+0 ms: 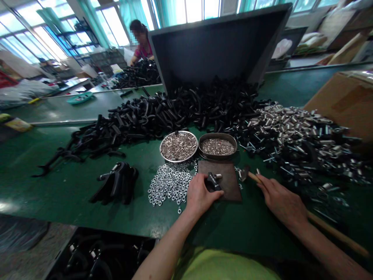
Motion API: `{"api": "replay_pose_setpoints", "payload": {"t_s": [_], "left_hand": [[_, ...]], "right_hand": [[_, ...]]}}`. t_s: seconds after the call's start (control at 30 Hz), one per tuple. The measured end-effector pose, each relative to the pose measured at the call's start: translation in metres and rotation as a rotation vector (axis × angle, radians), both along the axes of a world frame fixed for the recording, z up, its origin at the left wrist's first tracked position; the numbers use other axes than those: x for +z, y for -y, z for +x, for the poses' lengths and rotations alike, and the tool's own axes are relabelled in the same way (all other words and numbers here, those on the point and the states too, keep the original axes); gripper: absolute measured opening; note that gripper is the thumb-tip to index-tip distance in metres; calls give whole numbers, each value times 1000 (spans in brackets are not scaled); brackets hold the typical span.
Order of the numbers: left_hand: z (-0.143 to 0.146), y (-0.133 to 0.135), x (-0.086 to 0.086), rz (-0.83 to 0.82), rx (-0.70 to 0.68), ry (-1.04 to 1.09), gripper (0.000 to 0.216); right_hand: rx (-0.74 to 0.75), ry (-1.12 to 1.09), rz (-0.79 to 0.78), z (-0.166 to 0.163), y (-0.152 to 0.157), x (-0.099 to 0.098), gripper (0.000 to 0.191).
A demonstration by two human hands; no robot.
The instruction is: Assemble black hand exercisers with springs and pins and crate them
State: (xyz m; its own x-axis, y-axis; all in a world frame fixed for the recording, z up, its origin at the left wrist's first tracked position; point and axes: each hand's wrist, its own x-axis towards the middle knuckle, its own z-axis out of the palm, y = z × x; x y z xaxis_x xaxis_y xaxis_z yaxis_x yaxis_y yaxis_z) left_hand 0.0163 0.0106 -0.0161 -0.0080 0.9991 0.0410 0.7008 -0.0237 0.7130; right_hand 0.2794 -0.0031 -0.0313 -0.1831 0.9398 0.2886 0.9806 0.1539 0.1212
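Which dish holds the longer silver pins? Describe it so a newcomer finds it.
Start at the dark brown plate under the left hand. Two round dishes sit just beyond it. The pins' dish is the left, bright-rimmed one; the darker oval dish holds finer bits.

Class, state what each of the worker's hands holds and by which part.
Left hand pins a black part by its near end on the brown plate. Right hand grips a hammer by its wooden handle.
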Motion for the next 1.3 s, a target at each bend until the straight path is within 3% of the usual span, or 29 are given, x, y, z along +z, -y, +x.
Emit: {"api": "replay_pose_setpoints", "payload": {"t_s": [0.1, 0.2, 0.27, 0.37, 0.43, 0.53, 0.6, 0.73, 0.87, 1.03, 1.17, 1.23, 1.3], "left_hand": [[3, 3, 10, -79, 121, 325, 54], [14, 10, 21, -120, 138, 531, 52], [23, 14, 24, -109, 65, 561, 50], [19, 5, 25, -80, -171, 484, 40], [-1, -20, 28, 11, -258, 358, 28], [-51, -86, 37, 269, -99, -18, 24], [-88, -139, 44, 324, 34, -407, 30], [-142, -227, 52, 325, 39, -568, 37], [-157, -263, 46, 313, -41, -654, 20], [-158, -262, 46, 364, 18, -620, 11], [-149, -233, 64, 428, 243, -505, 16], [-131, -201, 72, 430, 324, -284, 25], [-103, -155, 74, 354, 293, 343, 27]], "right_hand": [[9, -1, 58, 3, -2, -4, 36], [158, -324, 45, -27, -6, 9, 40], [268, -557, -41, -56, -11, 22, 43], [287, -710, -108, -85, -21, 36, 36], [263, -705, -139, -90, -30, 38, 32], [257, -546, -240, -84, -40, 32, 28], [255, -413, -299, -81, -41, 27, 27], [275, -279, -305, -85, -38, 17, 27], [312, -272, -267, -89, -37, 9, 29], [258, -356, -341, -82, -39, 6, 28], [207, -576, -444, -78, -42, 18, 26], [198, -745, -445, -80, -42, 30, 27], [193, -924, -410, -85, -40, 45, 29]]}}
